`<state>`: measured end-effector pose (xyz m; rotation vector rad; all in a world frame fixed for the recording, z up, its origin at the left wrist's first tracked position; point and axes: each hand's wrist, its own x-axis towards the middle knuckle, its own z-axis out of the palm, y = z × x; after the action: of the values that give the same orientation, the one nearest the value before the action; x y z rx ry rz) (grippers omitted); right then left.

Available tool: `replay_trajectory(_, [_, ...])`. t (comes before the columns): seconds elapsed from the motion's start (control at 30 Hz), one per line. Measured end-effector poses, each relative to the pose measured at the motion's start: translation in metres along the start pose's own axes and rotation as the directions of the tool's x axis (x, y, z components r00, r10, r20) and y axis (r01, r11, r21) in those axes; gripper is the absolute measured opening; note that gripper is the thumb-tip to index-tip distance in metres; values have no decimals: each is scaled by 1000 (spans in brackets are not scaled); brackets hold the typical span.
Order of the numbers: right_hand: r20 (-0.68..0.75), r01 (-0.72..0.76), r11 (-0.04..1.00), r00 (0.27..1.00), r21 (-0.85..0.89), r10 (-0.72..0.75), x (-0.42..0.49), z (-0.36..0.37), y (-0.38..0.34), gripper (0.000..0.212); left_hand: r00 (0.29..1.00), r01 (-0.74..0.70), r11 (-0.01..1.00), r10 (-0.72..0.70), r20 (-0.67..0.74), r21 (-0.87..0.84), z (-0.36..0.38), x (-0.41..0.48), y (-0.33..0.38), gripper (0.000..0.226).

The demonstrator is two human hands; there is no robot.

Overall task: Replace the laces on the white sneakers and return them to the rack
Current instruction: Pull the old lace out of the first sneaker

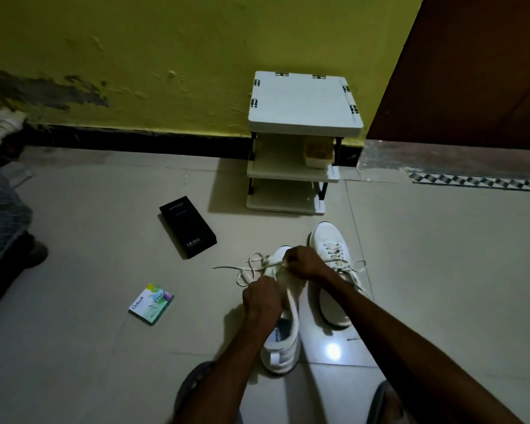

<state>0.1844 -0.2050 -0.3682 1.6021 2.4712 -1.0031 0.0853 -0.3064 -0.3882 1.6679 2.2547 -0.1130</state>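
Rack [303,105] behind sneakers [334,270]; phone box [187,226] left of sneakers.

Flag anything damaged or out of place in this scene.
The yellow wall's paint is flaking and darkly stained low on the left. A black phone box and a small Odonil packet lie askew on the floor, away from the rack.

The pale floor tiles [104,240] under the hands are smooth and glossy, with a bright spot of reflected light between the forearms. The white low sneaker [283,341] gripped by the left hand [262,298] looks smooth and matt, like leather. The second white sneaker [331,240], just right of the right hand [303,263], looks the same. The flat cream lace [233,266] that the right hand pinches is woven cloth. Ahead of the hands, the white three-shelf rack [303,102] looks like matt plastic. To their left, the black oblong box [187,226] is matt card and the small green-and-white packet [151,302] is slightly glossy. The yellow-green painted wall [135,41] is rough and flaking.
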Motion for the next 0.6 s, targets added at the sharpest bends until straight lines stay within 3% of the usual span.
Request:
replay_trajectory(0.13, [-41, -36, 880, 997, 473, 63, -16, -38, -29, 29, 1000, 18, 997, -17, -15, 81, 0, -2, -3, 21])
replay_trajectory(0.3, [-100, 60, 650, 995, 757, 25, -40, -97, -77, 21, 999, -6, 988, -1, 44, 157, 0, -2, -3, 23])
replay_trajectory(0.37, [-170, 150, 496, 985, 855, -5, -51, -129, -99, 23, 995, -30, 980, 11, 95, 199, -2, -3, 1, 19])
replay_trajectory(0.5, [-308, 308, 4, 951, 951, -15, -61, -181, -122, 28, 997, -33, 985, 21, 71, 171, -3, -2, 7, 29])
replay_trajectory(0.53, [-322, 322, -6, 947, 947, -7, -60, -184, -120, 27, 998, -38, 990, 30, 59, 139, -3, 0, 7, 26])
replay_trajectory(0.57, [-323, 321, 77, 947, 944, 3, -57, -180, -114, 24, 998, -45, 993, 40, 45, 113, -1, 1, 7, 24])
replay_trajectory(0.6, [-316, 304, 236, 948, 923, 14, -54, -170, -104, 20, 998, -51, 996, 49, 29, 73, 1, 1, 7, 23])
